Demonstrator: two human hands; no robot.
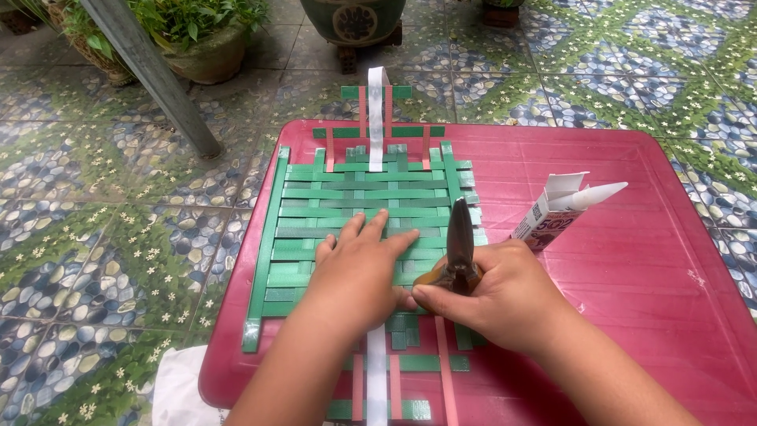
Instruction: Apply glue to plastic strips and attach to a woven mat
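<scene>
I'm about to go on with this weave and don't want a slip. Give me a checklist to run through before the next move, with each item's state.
1. Left hand lies flat on the woven green mat, pinning it: ok.
2. Right hand is closed around the pliers, tips pointing away from the body: ok.
3. Left fingertips are clear of the pliers' tips: cannot tell, the hands touch near the handles.
4. White strip runs straight down the centre: ok.
5. Mat rests fully on the red table: not ok, its far strips overhang the edge.
6. Glue tube is capped: cannot tell.
</scene>
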